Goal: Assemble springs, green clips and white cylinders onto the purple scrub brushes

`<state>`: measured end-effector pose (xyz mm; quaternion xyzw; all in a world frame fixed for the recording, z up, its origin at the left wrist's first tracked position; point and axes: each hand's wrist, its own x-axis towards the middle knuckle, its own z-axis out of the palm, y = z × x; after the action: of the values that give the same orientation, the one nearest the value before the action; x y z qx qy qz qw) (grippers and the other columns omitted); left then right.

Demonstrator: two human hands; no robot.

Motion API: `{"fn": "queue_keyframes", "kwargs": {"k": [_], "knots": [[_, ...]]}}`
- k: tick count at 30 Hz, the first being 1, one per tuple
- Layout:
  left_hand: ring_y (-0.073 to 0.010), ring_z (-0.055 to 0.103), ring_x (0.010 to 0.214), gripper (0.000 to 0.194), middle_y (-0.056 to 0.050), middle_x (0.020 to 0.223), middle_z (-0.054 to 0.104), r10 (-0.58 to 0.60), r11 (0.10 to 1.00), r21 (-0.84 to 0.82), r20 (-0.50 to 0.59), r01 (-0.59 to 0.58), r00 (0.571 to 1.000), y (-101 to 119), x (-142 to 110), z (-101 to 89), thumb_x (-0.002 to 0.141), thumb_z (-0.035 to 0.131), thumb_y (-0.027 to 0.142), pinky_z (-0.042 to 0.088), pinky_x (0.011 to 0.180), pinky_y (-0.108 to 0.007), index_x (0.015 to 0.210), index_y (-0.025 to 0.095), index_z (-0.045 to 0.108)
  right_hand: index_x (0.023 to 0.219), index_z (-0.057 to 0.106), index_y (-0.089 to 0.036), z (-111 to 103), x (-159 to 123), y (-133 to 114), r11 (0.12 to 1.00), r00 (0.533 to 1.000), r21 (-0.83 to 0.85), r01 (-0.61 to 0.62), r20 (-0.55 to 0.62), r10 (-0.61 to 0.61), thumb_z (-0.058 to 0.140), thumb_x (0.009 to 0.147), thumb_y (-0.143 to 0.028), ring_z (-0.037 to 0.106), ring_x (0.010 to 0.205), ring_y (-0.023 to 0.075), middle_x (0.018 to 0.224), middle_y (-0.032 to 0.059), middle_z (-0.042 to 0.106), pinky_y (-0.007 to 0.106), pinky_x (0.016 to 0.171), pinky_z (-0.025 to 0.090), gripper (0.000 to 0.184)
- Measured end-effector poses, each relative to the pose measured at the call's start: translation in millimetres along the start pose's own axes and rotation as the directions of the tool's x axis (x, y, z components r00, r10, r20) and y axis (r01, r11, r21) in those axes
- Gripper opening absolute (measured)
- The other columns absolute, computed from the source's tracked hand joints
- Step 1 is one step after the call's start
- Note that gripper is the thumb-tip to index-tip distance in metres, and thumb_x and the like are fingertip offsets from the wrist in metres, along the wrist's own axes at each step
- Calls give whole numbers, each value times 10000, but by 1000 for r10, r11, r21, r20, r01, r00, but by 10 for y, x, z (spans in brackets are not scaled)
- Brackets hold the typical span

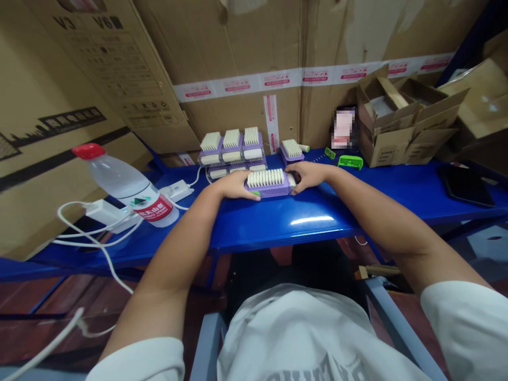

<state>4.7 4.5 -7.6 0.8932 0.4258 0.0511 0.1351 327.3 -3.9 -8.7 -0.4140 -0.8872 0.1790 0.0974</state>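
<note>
A purple brush-like block point(269, 185) with rows of cream teeth on top lies level over the blue table. My left hand point(235, 185) is closed round its left end, the thumb along the front beside a green part. At the other end, my right hand point(305, 176) grips it by a pale rounded piece with a bit of green. Its underside is hidden. Just behind stand several similar purple blocks point(232, 148), stacked in two layers. One more toothed block point(292, 150) sits behind my right hand, near a pale green-ended piece point(304, 148).
Green plastic parts point(350, 162) and small screws point(318, 158) lie right of the hands. Open cardboard boxes point(391, 148) and a phone point(343, 128) stand behind. A water bottle point(129, 185), white power strip point(109, 214) and cables are left. A dark tablet-like slab point(465, 185) lies far right.
</note>
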Motion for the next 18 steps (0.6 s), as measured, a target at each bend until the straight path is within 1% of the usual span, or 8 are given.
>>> {"fn": "queue_keyframes", "kwargs": {"k": [3, 8, 13, 18], "knots": [[-402, 710, 1387, 941, -125, 1531, 731, 4, 1000, -1, 3, -4, 1000, 10, 0, -1, 690, 908, 653, 540, 1190, -466, 1506, 242, 685, 1406, 697, -91, -4, -3, -1, 1000, 1000, 7, -10, 4, 10, 966, 635, -486, 737, 959, 326, 1062, 118, 789, 421, 849, 582, 907], [-396, 713, 1383, 949, -124, 1535, 729, 7, 1000, -19, 8, -6, 1000, 4, 7, 1, 694, 905, 655, 537, 1199, -459, 1513, 232, 677, 1408, 696, -97, -7, -2, 10, 1000, 1000, 2, 9, -6, -9, 959, 648, -505, 741, 964, 329, 1065, 119, 796, 422, 850, 585, 901], [-398, 713, 1382, 966, -129, 1535, 729, 6, 1000, -25, 1, -6, 1000, -8, 10, 7, 694, 913, 658, 538, 1196, -456, 1524, 229, 669, 1425, 686, -77, -4, -3, 2, 1000, 1000, -9, -13, -4, 13, 960, 648, -510, 745, 983, 338, 1097, 137, 797, 425, 864, 585, 931], [-393, 707, 1390, 945, -121, 1544, 724, 6, 1000, -5, 6, -6, 1000, -9, 11, 3, 712, 914, 645, 532, 1199, -444, 1524, 229, 670, 1427, 685, -77, 10, 3, 6, 1000, 1000, -11, -9, -15, 8, 963, 653, -497, 743, 965, 326, 1092, 127, 798, 413, 844, 584, 923]]}}
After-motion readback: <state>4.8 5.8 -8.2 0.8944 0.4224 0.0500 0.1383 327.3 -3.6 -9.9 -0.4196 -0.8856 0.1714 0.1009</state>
